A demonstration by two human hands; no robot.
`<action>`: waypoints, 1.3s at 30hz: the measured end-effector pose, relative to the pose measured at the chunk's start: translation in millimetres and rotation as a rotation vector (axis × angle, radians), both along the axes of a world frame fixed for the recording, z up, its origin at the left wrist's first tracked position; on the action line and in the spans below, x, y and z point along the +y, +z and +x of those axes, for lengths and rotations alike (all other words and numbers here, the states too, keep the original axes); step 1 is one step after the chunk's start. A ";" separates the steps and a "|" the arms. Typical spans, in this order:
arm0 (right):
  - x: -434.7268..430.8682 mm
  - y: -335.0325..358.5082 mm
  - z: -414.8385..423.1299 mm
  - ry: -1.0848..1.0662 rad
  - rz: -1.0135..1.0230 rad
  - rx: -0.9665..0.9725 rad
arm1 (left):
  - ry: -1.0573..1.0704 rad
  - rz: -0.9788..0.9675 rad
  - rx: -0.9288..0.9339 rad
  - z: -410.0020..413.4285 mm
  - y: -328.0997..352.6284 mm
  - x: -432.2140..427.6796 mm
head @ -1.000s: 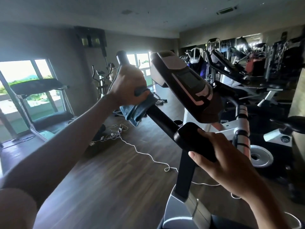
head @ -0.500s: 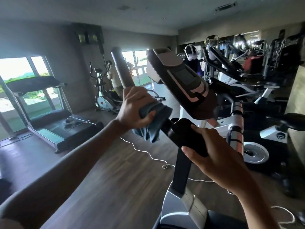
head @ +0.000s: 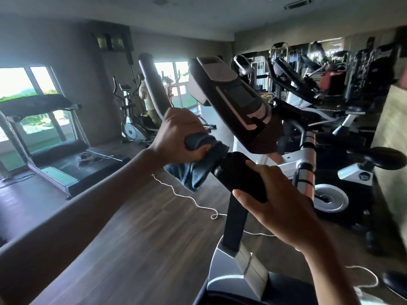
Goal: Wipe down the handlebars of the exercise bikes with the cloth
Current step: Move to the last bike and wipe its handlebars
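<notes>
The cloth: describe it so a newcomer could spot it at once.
Start at the nearest exercise bike, with its tilted console. On its left handlebar, the left hand grips the cloth around the bar, beside the black pad that the right hand holds. It is the only soft thing there: blue-grey fabric drooping in folds below the fist.

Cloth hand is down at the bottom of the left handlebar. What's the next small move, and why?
Probably slide the left hand and the cloth it grips up the handlebar. The cloth sits against the black centre pad, so no room is left downward, while bare bar rises above the hand. The right hand holds that pad, likely as a brace.
</notes>
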State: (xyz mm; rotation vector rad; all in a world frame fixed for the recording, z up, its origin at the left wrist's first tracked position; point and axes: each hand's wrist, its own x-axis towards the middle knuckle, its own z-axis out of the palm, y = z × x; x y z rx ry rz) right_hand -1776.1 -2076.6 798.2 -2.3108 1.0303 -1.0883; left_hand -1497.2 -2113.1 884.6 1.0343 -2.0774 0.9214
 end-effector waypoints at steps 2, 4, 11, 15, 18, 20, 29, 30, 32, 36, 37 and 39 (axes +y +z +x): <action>0.2 0.3 0.5 0.003 0.000 -0.006 | -0.020 0.003 -0.034 -1.9 -7.2 0.6; 0.4 0.8 0.0 0.000 0.001 0.012 | -0.006 0.034 -0.041 4.8 9.8 1.3; 1.2 0.9 0.0 -0.010 0.003 0.013 | 0.000 0.038 -0.050 -13.9 -3.6 5.4; 1.0 -0.1 -1.5 0.012 -0.012 -0.006 | 0.179 0.266 -0.113 -9.8 32.9 4.9; 0.5 -0.8 -1.7 0.018 -0.008 -0.014 | 0.311 0.364 -0.140 -16.2 38.8 1.4; -0.9 -2.4 -1.1 0.015 -0.004 -0.021 | 0.197 0.266 -0.096 -19.6 22.2 6.1; -3.4 -3.7 -0.7 0.032 0.005 -0.029 | 0.146 0.234 -0.046 -11.4 28.8 5.8; -3.6 -3.7 -0.8 0.035 0.005 -0.035 | 0.125 0.193 -0.022 -10.2 25.7 5.7; -3.1 -4.0 -1.2 0.041 -0.014 -0.046 | 0.053 0.062 0.046 -7.6 11.8 5.1; -3.8 -5.3 -3.3 0.064 -0.029 -0.061 | -0.053 -0.075 0.123 -5.6 -2.8 2.4; -5.4 -6.0 -6.1 0.098 -0.014 -0.065 | -0.062 -0.093 0.124 -5.6 -2.5 3.6; -10.5 -6.4 -15.2 0.207 0.080 -0.111 | -0.051 -0.140 0.120 -6.4 -3.2 8.5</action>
